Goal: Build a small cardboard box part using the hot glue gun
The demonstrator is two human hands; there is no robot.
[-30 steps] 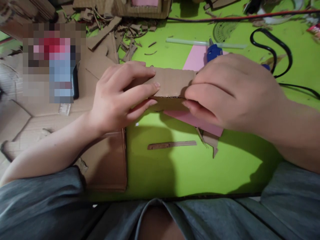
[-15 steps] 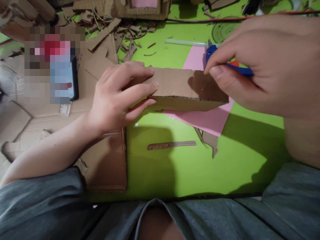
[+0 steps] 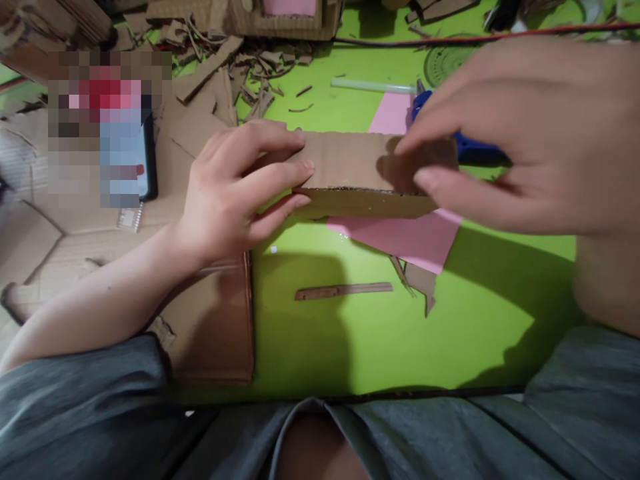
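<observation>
A small cardboard box [image 3: 345, 160] lies in front of me, its long front edge rough and shiny in spots. My left hand [image 3: 245, 183] grips its left end, thumb at the near side and fingers over the top. At the right end, my right hand [image 3: 505, 140] has its thumb and index finger apart, with nothing seen between them. Whether those fingertips touch the cardboard I cannot tell. Behind the box and partly covered by my right hand is a blue glue gun [image 3: 483, 152] with a metal nozzle. Pink paper [image 3: 405, 240] shows under the box.
A translucent glue stick [image 3: 373, 85] lies beyond the box. Cardboard scraps [image 3: 260, 67] litter the back, and a narrow strip [image 3: 345, 291] lies nearer me. Large cardboard sheets [image 3: 215, 333] and a phone [image 3: 149, 160] are at left. A green protractor [image 3: 445, 63] sits at back right.
My right thumb and index finger have spread apart, the index fingertip moving left over the box. The box has shifted very slightly. My left hand keeps its hold.
</observation>
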